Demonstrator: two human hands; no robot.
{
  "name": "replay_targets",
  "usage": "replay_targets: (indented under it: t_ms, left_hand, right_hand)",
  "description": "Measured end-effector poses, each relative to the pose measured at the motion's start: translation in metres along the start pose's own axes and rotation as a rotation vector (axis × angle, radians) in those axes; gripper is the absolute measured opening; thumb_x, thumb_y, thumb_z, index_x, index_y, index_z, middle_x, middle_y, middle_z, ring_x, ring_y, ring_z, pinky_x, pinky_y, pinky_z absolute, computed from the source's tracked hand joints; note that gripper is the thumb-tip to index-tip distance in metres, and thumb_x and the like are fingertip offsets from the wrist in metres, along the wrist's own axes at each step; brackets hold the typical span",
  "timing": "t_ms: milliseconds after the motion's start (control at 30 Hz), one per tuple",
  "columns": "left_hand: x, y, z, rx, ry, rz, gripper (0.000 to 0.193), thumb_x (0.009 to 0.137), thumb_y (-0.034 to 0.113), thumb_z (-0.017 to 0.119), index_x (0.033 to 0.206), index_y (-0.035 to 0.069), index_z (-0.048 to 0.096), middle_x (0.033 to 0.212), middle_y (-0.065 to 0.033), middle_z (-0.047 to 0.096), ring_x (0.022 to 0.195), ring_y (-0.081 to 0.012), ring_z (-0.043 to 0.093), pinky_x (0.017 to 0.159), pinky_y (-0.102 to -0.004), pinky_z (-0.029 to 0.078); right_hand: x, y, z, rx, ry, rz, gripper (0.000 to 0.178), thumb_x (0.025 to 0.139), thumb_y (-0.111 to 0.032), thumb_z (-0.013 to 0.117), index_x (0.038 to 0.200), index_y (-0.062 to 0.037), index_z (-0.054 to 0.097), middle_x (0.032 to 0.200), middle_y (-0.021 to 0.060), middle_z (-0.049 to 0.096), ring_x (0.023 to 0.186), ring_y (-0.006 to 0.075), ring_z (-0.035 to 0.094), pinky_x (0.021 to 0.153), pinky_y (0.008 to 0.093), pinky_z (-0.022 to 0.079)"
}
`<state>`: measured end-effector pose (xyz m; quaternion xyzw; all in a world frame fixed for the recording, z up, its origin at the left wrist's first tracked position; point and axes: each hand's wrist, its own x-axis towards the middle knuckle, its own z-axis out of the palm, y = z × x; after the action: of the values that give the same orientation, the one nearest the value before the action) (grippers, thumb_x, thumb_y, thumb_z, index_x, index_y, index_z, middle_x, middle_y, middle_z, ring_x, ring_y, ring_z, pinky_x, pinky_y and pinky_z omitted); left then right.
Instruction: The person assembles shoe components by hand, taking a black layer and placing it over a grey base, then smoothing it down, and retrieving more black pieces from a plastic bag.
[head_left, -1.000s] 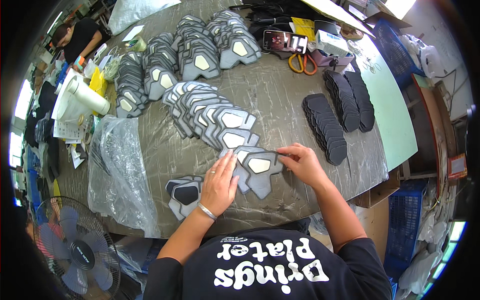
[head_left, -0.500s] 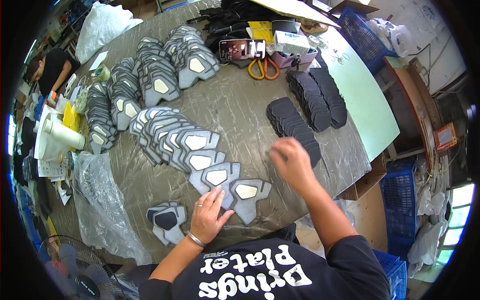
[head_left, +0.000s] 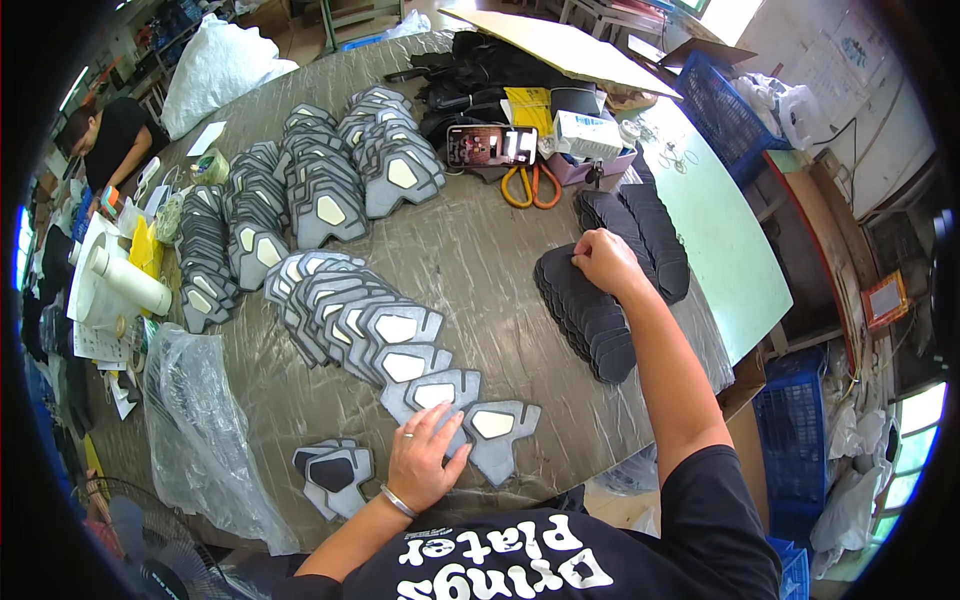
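Note:
My left hand (head_left: 425, 462) lies with its fingers spread on a grey cut-out piece (head_left: 445, 388) at the near end of a fanned row. Touching that row at its near right end is another grey piece (head_left: 507, 452) with a cream patch (head_left: 493, 425). My right hand (head_left: 608, 262) is at the far end of a fanned stack of black rounded pads (head_left: 588, 318). Its fingertips are pinched together on the topmost pad there. Left of my left hand lie a few grey pieces (head_left: 350, 500), the top one bearing a black pad (head_left: 332, 472).
Several rows of grey pieces (head_left: 325, 195) stand at the far left. A phone (head_left: 492, 146), orange-handled scissors (head_left: 530, 190) and a box (head_left: 587, 135) sit at the back. Clear plastic (head_left: 200, 430) and a white bottle (head_left: 130, 280) lie left. A co-worker (head_left: 120, 140) is at far left.
My right hand has moved away from me onto the far end of the black pad stack, and its fingers have pinched together. My left hand stays on the grey pieces. The view has tilted slightly.

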<state>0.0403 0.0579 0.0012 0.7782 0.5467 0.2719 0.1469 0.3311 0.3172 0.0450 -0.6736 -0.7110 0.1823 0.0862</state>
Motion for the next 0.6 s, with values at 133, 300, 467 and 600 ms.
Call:
replay_targets:
  t_ms: [133, 300, 467, 600]
  left_hand:
    - [-0.001, 0.003, 0.003, 0.008, -0.020, 0.009, 0.046, 0.079, 0.023, 0.072, 0.121, 0.006, 0.064, 0.132, -0.0130, 0.056, 0.122, -0.0287, 0.050, 0.100, -0.0417, 0.039]
    - [-0.004, 0.004, 0.004, 0.017, -0.022, -0.003, 0.045, 0.081, 0.023, 0.071, 0.122, 0.006, 0.063, 0.133, -0.0120, 0.055, 0.123, -0.0282, 0.049, 0.100, -0.0423, 0.038]
    - [-0.004, 0.006, 0.004, 0.056, -0.009, 0.013, 0.047, 0.077, 0.021, 0.074, 0.120, 0.007, 0.064, 0.132, -0.0114, 0.055, 0.124, -0.0283, 0.049, 0.100, -0.0422, 0.037]
    - [-0.008, 0.009, 0.006, 0.058, -0.004, 0.020, 0.046, 0.077, 0.021, 0.074, 0.119, 0.007, 0.064, 0.132, -0.0110, 0.056, 0.124, -0.0286, 0.050, 0.099, -0.0424, 0.037]
  right_hand:
    - [-0.012, 0.007, 0.003, 0.026, 0.029, -0.198, 0.012, 0.079, -0.014, 0.071, 0.084, -0.0055, 0.065, 0.095, 0.0143, 0.064, 0.097, 0.0326, 0.062, 0.085, 0.0392, 0.049]
    - [-0.025, 0.011, -0.002, 0.242, -0.061, -0.352, 0.013, 0.080, -0.015, 0.071, 0.085, -0.0052, 0.065, 0.116, 0.0166, 0.060, 0.113, 0.0334, 0.057, 0.095, 0.0392, 0.045]
    - [-0.048, 0.003, 0.004, 0.441, -0.146, -0.428, 0.013, 0.081, -0.014, 0.072, 0.087, -0.0056, 0.064, 0.131, 0.0151, 0.054, 0.121, 0.0296, 0.052, 0.101, 0.0384, 0.040]
    - [-0.073, -0.023, -0.003, 0.656, -0.013, -0.568, 0.009, 0.085, -0.010, 0.069, 0.088, -0.0048, 0.062, 0.122, 0.0110, 0.055, 0.104, 0.0185, 0.056, 0.089, 0.0309, 0.043]
